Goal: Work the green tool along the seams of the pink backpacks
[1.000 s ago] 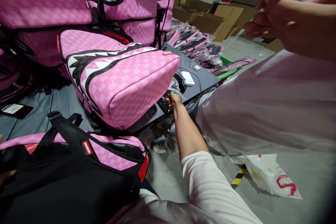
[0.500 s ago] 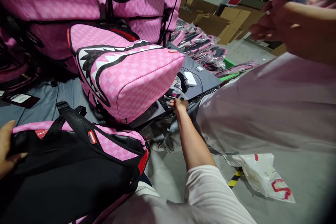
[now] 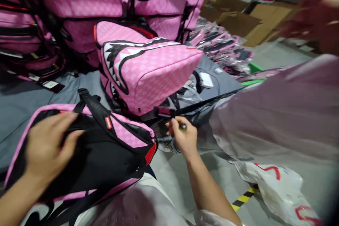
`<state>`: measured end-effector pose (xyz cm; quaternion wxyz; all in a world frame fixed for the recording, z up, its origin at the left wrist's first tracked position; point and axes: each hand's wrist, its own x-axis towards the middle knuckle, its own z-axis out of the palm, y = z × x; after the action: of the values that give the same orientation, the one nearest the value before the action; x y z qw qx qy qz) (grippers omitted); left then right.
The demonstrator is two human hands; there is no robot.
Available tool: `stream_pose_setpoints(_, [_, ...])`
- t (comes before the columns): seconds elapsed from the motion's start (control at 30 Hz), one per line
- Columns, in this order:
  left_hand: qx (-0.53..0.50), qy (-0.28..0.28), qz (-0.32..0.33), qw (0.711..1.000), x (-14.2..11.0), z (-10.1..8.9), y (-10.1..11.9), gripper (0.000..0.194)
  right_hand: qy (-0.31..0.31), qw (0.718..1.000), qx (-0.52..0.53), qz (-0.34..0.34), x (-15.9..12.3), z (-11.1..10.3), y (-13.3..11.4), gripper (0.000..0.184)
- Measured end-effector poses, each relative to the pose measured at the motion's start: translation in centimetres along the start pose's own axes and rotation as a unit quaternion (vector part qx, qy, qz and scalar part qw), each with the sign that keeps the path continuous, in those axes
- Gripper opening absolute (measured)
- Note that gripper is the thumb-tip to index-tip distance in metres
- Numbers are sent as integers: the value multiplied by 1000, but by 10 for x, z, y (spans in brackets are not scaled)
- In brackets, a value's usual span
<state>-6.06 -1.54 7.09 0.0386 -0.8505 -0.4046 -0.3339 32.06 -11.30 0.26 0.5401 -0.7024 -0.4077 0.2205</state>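
Shows the left hand [image 3: 50, 144] blurred and wide, thumb apart from the fingers, over the black back panel [image 3: 79, 155] of a pink checkered backpack [image 3: 128, 135]; cannot tell from the blur whether touching. Shows the right hand [image 3: 185, 137] narrow, closed around a small dark tool [image 3: 182, 126], with a rounded end protruding at the palm. Includes just beyond the right fingertips a black-and-pink object [image 3: 164, 112], too blurred to identify or to distinguish from the tool.

Places the checkered backpack flat beneath the left hand, to the left of the right hand, with a black strap [image 3: 96, 111] and a red label [image 3: 108, 122] on the side nearer the right hand. Locates beyond both hands a pink shark-mouth backpack [image 3: 161, 74], lying on its side on a grey cloth-covered counter [image 3: 16, 104]. Includes beyond the left hand a black tag with a white label [image 3: 51, 84], and beyond the right hand a small white box [image 3: 206, 80]. Places to the right of the right hand a person in a pale shirt [image 3: 275, 113], and below, on the floor, a white plastic bag with red markings [image 3: 283, 187].
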Motion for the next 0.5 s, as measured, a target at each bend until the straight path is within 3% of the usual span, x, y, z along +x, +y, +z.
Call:
stream_pose_setpoints(0.03, [-13, -27, 52, 998, 6, 2, 26, 47, -59, 994, -10, -90, -16, 10, -14, 15])
stream_pose_setpoints(0.1, [-41, -59, 93, 993, 14, 10, 65, 41, -144, 963, -3, -229, -37, 29, -39, 14])
stream_pose_setpoints(0.2, [-104, -83, 100, 986, 14, 20, 83, 23, -202, 928, 59, -307, -50, 50, -59, 14])
stream_pose_setpoints(0.27, [-138, -68, 81, 985, 6, 20, 82, 9, -222, 925, 108, -288, -53, 61, -62, 14])
stream_pose_setpoints(0.33, [-167, -44, 58, 983, -5, 20, 80, 19, -262, 929, 159, -208, -57, 71, -62, 14])
stream_pose_setpoints(0.43, [-243, -2, -10, 970, -22, 24, 85, 20, -349, 907, 220, -79, -66, 88, -62, 19])
stream_pose_setpoints(0.5, [-293, 23, -61, 954, -31, 25, 85, 10, -361, 904, 216, -68, -70, 99, -64, 13])
